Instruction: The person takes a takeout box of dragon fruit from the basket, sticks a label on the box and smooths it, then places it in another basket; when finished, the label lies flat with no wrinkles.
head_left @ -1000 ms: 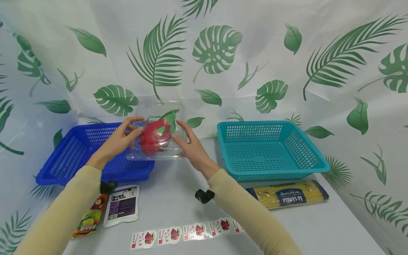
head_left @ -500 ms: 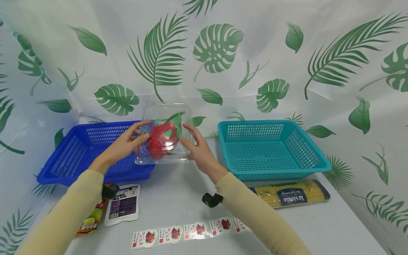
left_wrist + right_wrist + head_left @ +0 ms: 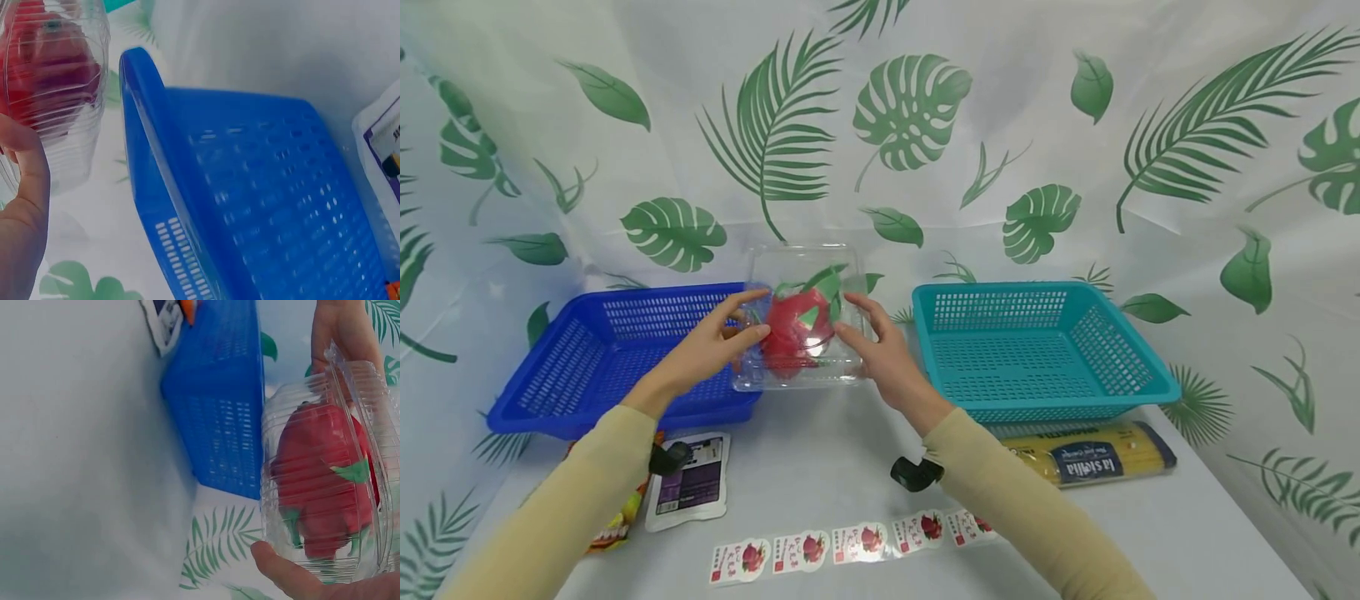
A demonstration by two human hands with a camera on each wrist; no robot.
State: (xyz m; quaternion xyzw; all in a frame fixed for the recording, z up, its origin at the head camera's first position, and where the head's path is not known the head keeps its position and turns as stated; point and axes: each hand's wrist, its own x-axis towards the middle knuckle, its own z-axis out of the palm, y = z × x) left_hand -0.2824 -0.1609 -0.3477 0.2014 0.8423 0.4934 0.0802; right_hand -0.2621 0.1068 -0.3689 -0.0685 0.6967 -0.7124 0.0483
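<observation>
- Grip, both sides: neither hand is fully closed; thumbs and index fingers stand apart, holding the clear plastic box between them
- Blue basket, left: stands on the table, just beside the raised box and apart from it
- Left hand: grips the box's left side
- Clear plastic box: held above the table, between the baskets, nearer the blue basket; contains a red fruit with green leaves
- Change: within the last second, the box has shifted slightly right; judged as carrying in progress, with placement outstanding
- Right hand: grips the right side
- Teal basket, right: stands beyond the spaghetti pack, apart from the box
</observation>
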